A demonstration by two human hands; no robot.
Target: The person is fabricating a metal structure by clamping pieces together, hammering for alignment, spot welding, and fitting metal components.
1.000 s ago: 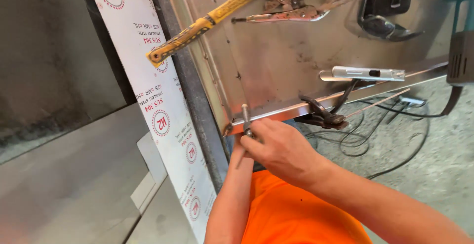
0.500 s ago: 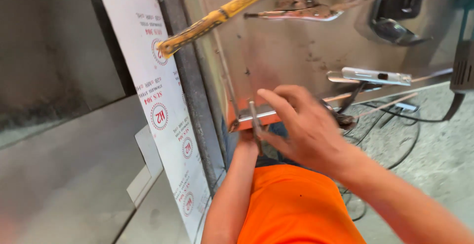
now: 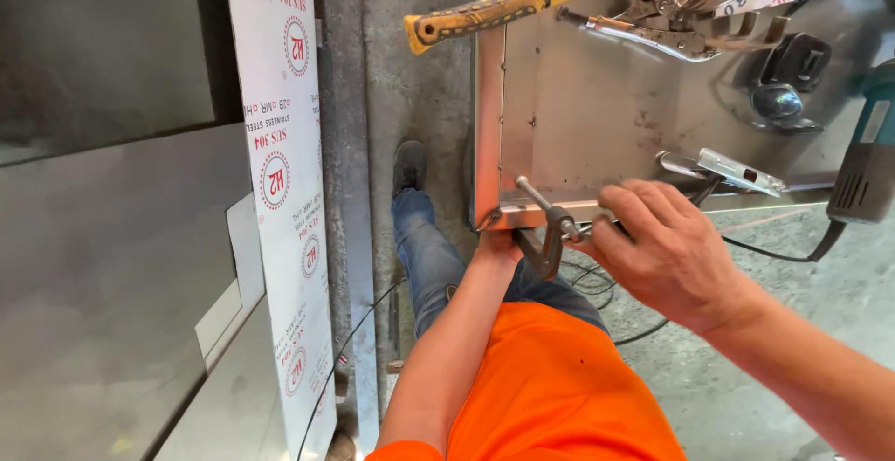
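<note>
The right hand (image 3: 667, 251) reaches in with its fingers (image 3: 643, 209) curled loosely over the near edge of the steel bench (image 3: 597, 116); their tips touch the clamp (image 3: 550, 233), but whether they actually pinch it cannot be told. The clamp sits at the bench's near corner, its screw rod slanting up over the steel just left of these fingers and its dark body hanging below the edge. The left hand (image 3: 497, 245) is pressed up under that same corner, its fingers hidden beneath the bench, so their grip cannot be told.

Beyond the right fingers, farther in on the bench, lie a yellow-handled hammer (image 3: 508, 9), locking pliers (image 3: 667, 37) and a second silver clamp handle (image 3: 732, 170). A teal power tool (image 3: 862, 167) lies well off to the right. Left of both hands, white film-covered steel sheets (image 3: 280, 181) stand along the concrete floor (image 3: 410, 88).
</note>
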